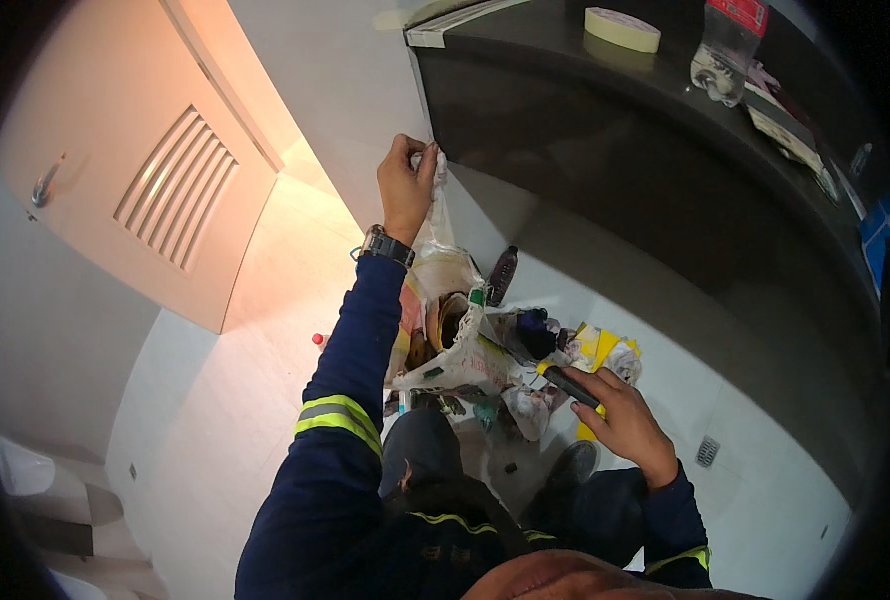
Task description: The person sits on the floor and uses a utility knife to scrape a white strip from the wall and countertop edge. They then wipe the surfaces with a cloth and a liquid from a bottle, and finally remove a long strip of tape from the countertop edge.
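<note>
Two bare hands work over a heap of rubbish on the pale tiled floor (265, 330). The left hand (406, 185), with a dark wristwatch (387, 245) above a navy sleeve banded in reflective yellow, is raised and its grip is pressed together, pinching the gathered top of a thin translucent white plastic bag (443, 290). The bag hangs from that pinch down to the floor, its mouth partly open, with brownish and mixed scraps showing inside; what they are cannot be told.

The right hand (625, 415) is lower, near the person's knees, its fingers curled around a small dark oblong object (571, 386) whose kind is unclear. It sits just beside the bag, over a litter of crumpled white wrappers (530, 408) and yellow paper or plastic scraps (605, 350) spread on the floor. A dark bottle-like thing (503, 275) lies close behind the bag.

Above stands a dark glossy table (605, 150), bearing a roll of pale masking tape (622, 29) and a clear plastic bottle with a red label (730, 45). To the left is a light door with a louvred vent panel (177, 185). A small red item (318, 340) lies alone on the floor, and a square metal floor drain (708, 452) sits near the right hand.
</note>
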`<state>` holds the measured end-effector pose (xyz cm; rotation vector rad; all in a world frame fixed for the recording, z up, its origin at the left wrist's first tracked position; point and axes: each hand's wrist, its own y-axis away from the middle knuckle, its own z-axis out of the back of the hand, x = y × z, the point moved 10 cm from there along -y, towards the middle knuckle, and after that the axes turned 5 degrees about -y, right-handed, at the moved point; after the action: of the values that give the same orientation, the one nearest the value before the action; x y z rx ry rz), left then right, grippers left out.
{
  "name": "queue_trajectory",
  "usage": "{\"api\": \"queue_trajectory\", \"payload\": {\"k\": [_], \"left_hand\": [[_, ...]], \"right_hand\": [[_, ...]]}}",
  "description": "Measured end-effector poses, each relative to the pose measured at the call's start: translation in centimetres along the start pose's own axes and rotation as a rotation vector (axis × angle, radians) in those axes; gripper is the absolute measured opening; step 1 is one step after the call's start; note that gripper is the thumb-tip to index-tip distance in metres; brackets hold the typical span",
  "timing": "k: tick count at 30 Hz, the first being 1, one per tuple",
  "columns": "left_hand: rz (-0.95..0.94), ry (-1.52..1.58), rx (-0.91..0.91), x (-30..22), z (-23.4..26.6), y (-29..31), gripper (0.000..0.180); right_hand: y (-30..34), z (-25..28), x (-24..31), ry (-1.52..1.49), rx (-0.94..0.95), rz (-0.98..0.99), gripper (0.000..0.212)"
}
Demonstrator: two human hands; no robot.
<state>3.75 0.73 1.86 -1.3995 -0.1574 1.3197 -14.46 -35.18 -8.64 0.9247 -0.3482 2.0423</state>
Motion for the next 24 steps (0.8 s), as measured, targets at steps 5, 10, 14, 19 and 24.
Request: {"api": "queue_trajectory", "payload": {"k": [5,10,14,19,24], "left_hand": [[-0.058,-0.130,0.063,-0.1,-0.9,1.5,0.023],[-0.080,-0.387,0.375,2.6,-2.4,3.1,0.021],[-0.021,-0.110,0.161,-2.4,1.0,-0.7,0.021],[-0.131,0.095,-0.155,-6.8,4.4,-4.6,0.023],[-0.199,-0.140,-0.172,-8.3,3.1,-6.5,0.026]], "right_hand": [[0.6,0.1,0.2,0.002,-0.023,0.051,0.054],[0.9,0.5,0.4,-0.008,-0.002,-0.025,0.054],[1.6,0.8,0.1,0.013,0.000,-0.006,0.054],[1.4,0.8,0.6,-0.020,0.017,0.027,0.053],[1.4,0.2,0.4,-0.029,0.040,0.088,0.052]]}}
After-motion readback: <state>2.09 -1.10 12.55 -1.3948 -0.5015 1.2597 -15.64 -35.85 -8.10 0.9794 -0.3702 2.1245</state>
